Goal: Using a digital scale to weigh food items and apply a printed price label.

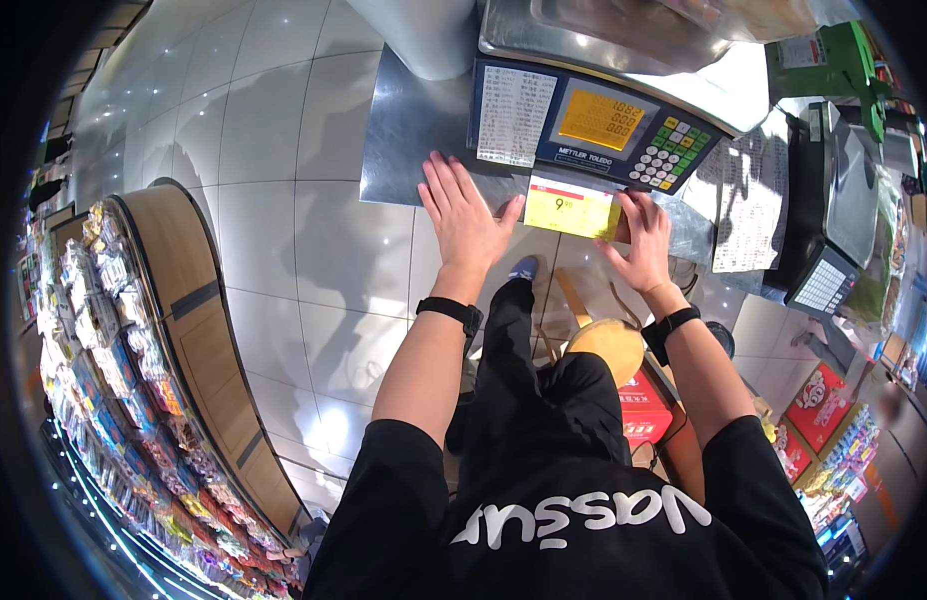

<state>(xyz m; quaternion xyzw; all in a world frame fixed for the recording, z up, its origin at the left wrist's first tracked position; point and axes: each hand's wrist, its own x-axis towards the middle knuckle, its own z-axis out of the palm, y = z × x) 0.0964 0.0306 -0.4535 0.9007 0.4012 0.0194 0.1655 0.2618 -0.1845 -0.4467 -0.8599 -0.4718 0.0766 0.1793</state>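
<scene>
My left hand [467,225] lies palm down over the front edge of a steel counter [411,135], fingers extended and thumb out, holding nothing. Its thumb tip is close to the left end of a yellow price card [572,210]. At the card's right end is my right hand [643,236], its fingers bent over the counter edge and its thumb by the card's lower corner; whether it grips the card is unclear. Just behind the card stands a Mettler Toledo weighing scale [591,157] with a lit orange display [601,120] and a keypad [670,154]. A handwritten list [516,112] covers its left front.
A second scale [831,225] and written sheets [748,202] are on the right. Below the counter are a round wooden stool [606,349] and a red box [645,412]. A curved display stand [201,300] with packaged goods is at left. A person's legs [838,345] show far right.
</scene>
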